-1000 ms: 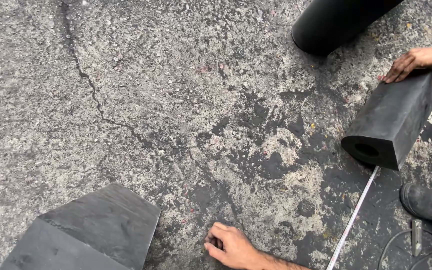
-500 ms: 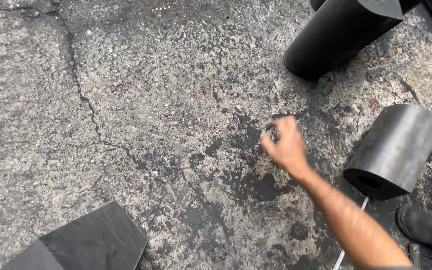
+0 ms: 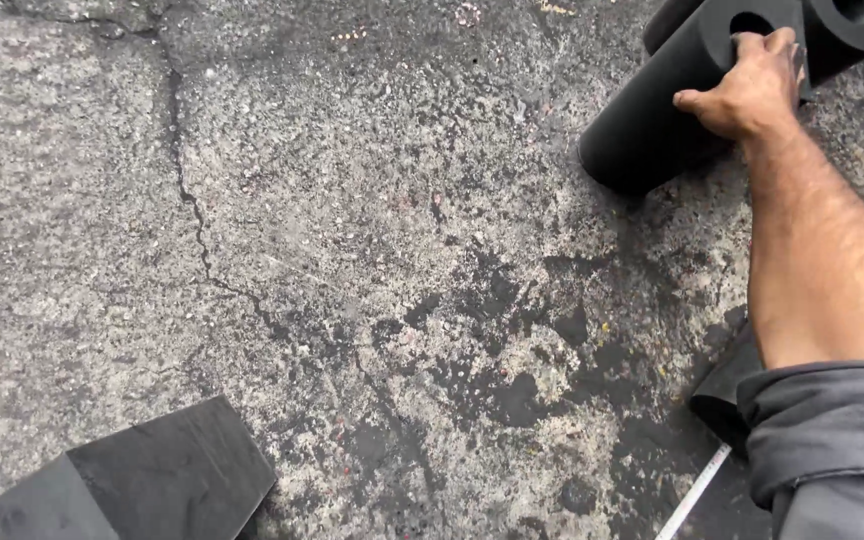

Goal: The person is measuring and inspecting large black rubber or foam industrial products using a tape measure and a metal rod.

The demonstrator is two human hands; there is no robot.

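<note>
Since half a second ago the right hand (image 3: 752, 88) has been travelling up and away from the stained middle of the ground, and it is now lying on the end of a black roll (image 3: 652, 110) at the top right. Its grip is closing around the rim of that roll: the fingertips (image 3: 752, 42) are hooking over the edge beside the round core hole, the thumb is pointing out to the left along the roll's side, and the palm is pressing on the dark surface. So the hand is partly curled, holding the rim rather than wrapping the whole roll. The roll is lying on its side directly under the grip, slanting down and to the left of it. A second black roll (image 3: 857, 25) is lying just to the right of the grip, touching or nearly touching the first. Below the grip, along the bare forearm, a grey sleeve (image 3: 832, 430) is covering the upper arm, and beside it the end of another dark roll (image 3: 720, 390) is peeking out. A white tape strip (image 3: 694, 493) is running across the ground (image 3: 352, 220) further below. Far down and left of the grip, a flat black sheet piece (image 3: 152, 480) is lying on the cracked, stained paving. The left hand is not showing.
</note>
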